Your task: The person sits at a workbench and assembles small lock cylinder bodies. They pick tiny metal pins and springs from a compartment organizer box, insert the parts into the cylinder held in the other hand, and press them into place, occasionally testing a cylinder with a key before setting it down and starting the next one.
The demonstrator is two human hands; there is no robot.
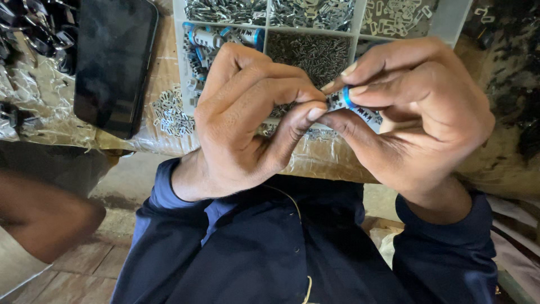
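My right hand [419, 110] pinches a small white cylindrical part with a blue band [347, 103] between thumb and fingers. My left hand [247, 115] meets it from the left, thumb and forefinger closed on the part's left end. Both hands hover just above the near edge of a white compartment tray [179, 56] that holds small metal pieces and more blue-banded parts [211, 36]. Dark blue sleeves cover both wrists.
A black phone [115, 59] lies face up left of the tray on a plastic-covered surface. Loose white clips [169, 112] lie scattered beside it. Dark metal parts [34, 28] pile at far left. Another person's bare limb [45, 219] shows at lower left.
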